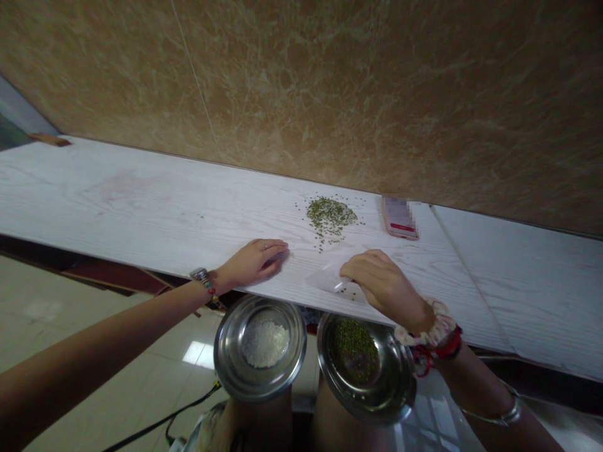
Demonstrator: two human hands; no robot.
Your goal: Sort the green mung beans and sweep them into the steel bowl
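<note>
A scattered pile of small green beans (330,215), like mung beans, lies on the white wood-grain counter (198,201). In front of the pile my right hand (379,282) is closed on a thin translucent plastic piece (327,276), held low over the counter. A few loose beans are beside that piece near the edge. My left hand (257,260) rests on the counter left of the pile, fingers stretched out and holding nothing. Below, a metal bowl (406,395) on my right leg contains green beans. Another metal bowl (222,370), over my left leg, contains white grains.
A phone (400,218) lies on the counter right of the beans, by the brown marbled wall (306,88). A seam (471,276) crosses the counter at the right. Tiled floor (56,314) and a black cable (162,420) show at the lower left.
</note>
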